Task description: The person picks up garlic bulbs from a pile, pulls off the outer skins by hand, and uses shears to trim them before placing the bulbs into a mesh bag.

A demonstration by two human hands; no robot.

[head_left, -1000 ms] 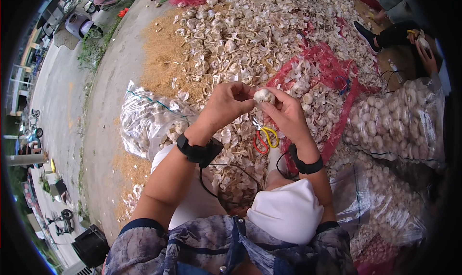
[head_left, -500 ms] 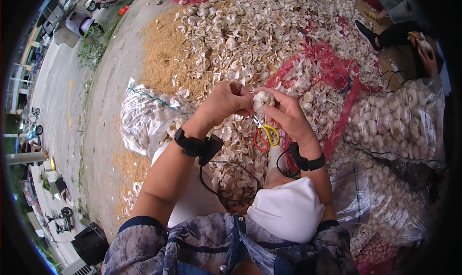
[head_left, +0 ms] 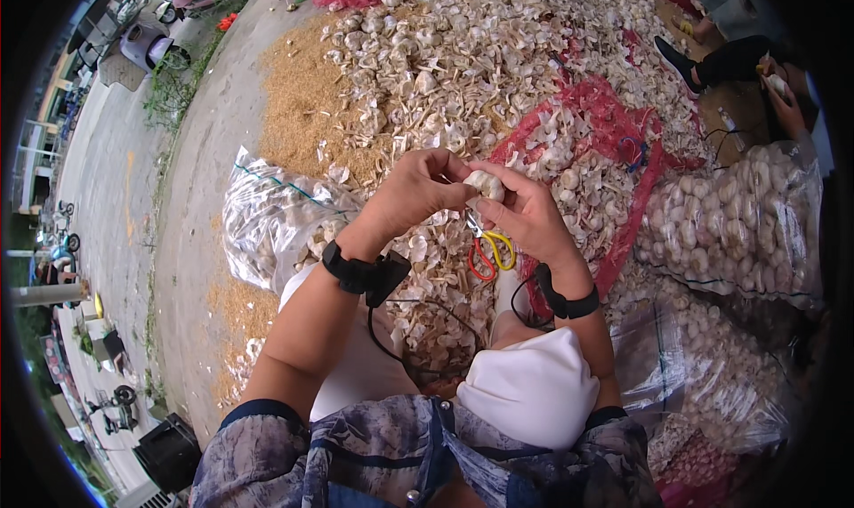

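Note:
Between my hands is a whitish garlic bulb (head_left: 486,185). My right hand (head_left: 527,213) grips it from the right, fingers over its top and thumb below. My left hand (head_left: 422,186) is closed in a pinch against the bulb's left side; whether its fingertips hold the bulb itself or loose skin is hard to see. Just beneath the hands are scissors (head_left: 487,248) with one red and one yellow handle, their blades toward my fingers. Whether they hang from a hand or rest on something I cannot tell. Papery garlic skins (head_left: 436,263) lie under the hands.
Ahead spreads a heap of garlic and skins (head_left: 427,90), bordered by tan husks (head_left: 298,108). Red netting (head_left: 587,108) lies across it. Filled clear sacks stand left (head_left: 276,214) and right (head_left: 729,223). At far right, another person's hand (head_left: 785,108) holds something whitish. A cable (head_left: 391,348) trails below my wrists.
The garlic bulb has turned and shifted slightly left and down. My left fingers have moved against its side, and my right hand has tilted with it. The scissors have hardly moved.

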